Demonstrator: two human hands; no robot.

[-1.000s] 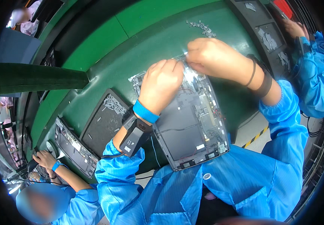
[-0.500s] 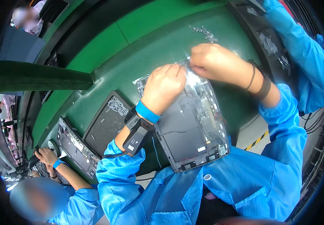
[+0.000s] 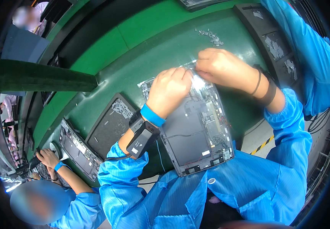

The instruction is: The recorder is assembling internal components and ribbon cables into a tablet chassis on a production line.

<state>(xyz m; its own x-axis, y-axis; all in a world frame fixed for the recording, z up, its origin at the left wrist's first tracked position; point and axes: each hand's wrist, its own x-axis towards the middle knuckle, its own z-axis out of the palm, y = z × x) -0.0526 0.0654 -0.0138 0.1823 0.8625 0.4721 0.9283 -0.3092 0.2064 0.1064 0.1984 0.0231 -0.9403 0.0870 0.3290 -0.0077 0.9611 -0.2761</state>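
An opened laptop base (image 3: 181, 133) lies tilted in front of me, its near edge against my blue smock, with inner boards, cables and a dark flat panel showing. Over its far edge, my left hand (image 3: 170, 89) is closed, thumb and fingers pinched together. My right hand (image 3: 221, 68) is closed too, its curled fingertips beside the left ones at the far right part of the base. Whatever either hand pinches is hidden by the fingers. Bright glare lies on the shiny surface just below the fingertips.
Left of the base is a dark tray (image 3: 102, 133) holding small grey strips; past it stands another opened laptop base (image 3: 79, 150) near a co-worker's hand (image 3: 47, 158). Small grey pieces (image 3: 210, 37) lie beyond my right hand. A black compartment tray (image 3: 262, 32) borders a co-worker's blue sleeve (image 3: 302, 42).
My right hand has shifted slightly toward me, staying close to the left. A dark flat device has come into view at the top edge. The laptop base stays in place.
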